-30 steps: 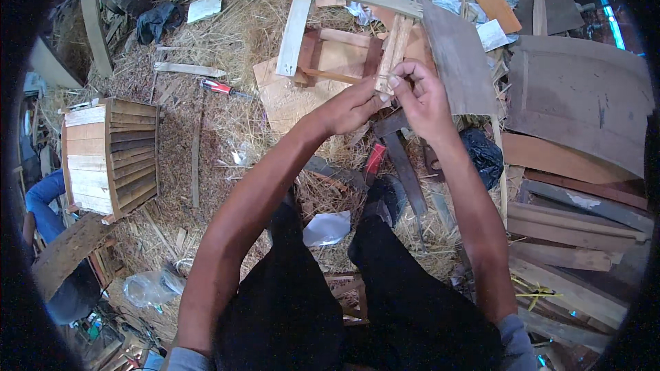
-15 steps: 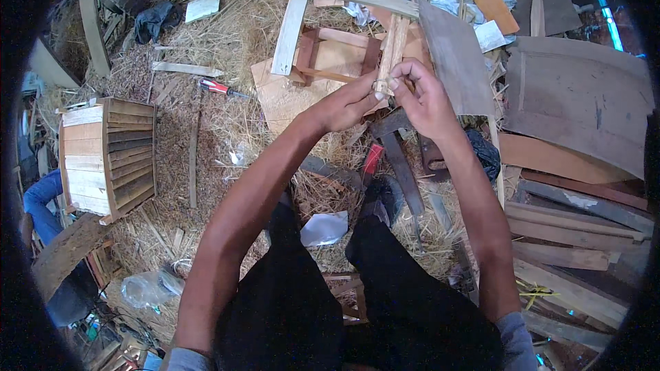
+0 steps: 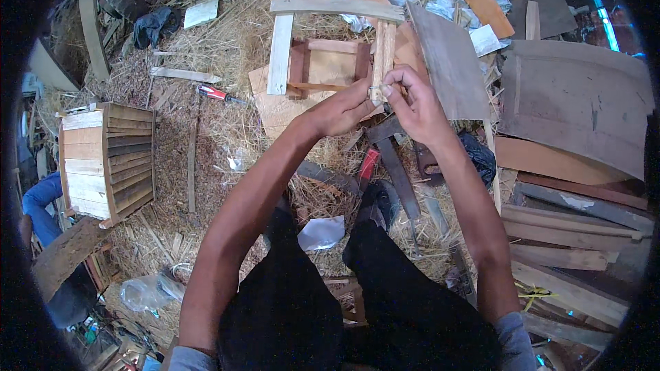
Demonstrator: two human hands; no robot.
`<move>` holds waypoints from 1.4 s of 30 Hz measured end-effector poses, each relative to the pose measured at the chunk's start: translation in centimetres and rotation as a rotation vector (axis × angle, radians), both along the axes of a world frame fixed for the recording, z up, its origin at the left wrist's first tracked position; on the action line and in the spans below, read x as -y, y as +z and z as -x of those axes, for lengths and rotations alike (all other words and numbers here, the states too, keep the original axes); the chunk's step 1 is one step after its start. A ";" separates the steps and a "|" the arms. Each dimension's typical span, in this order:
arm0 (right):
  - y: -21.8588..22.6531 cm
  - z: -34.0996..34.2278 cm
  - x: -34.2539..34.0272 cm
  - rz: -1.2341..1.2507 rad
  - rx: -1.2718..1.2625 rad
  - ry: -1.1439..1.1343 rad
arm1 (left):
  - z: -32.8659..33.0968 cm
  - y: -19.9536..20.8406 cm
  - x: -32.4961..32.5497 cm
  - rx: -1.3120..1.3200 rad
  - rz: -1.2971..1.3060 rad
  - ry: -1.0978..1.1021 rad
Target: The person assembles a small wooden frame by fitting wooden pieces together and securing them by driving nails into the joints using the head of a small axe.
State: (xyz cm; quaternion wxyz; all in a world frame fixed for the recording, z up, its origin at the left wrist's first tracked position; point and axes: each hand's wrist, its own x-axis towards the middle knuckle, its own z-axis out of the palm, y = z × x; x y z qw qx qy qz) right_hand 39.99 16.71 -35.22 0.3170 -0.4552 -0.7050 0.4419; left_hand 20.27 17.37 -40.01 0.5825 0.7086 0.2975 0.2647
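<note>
A three-sided wooden frame point(image 3: 337, 6) is held up in front of me, made of a long slat with a pale leg at its left and a narrower leg at its right. My left hand point(image 3: 345, 110) is closed round the near end of the right leg. At that same end, my right hand point(image 3: 417, 108) has thumb and forefinger pinched together; what small thing lies between them, if any, is hidden. Beyond the hands, a smaller reddish-brown wooden frame point(image 3: 298, 69) rests on a light board point(image 3: 265, 99).
A slatted wooden crate point(image 3: 106, 161) stands at the left, with a person's blue-clothed limb point(image 3: 41, 206) behind it. A screwdriver point(image 3: 214, 93) lies on the straw. A red-handled tool point(image 3: 368, 165) is near my feet. Planks point(image 3: 564, 233) and a dark panel point(image 3: 577, 89) are stacked at right.
The three-sided frame has shifted slightly left and down in the picture, its right leg now more upright. Both hands stay at that leg's near end.
</note>
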 end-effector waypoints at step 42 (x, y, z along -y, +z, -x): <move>3.3 2.0 5.3 0.297 -0.499 -0.478 | -1.2 0.6 1.8 0.112 -0.109 0.315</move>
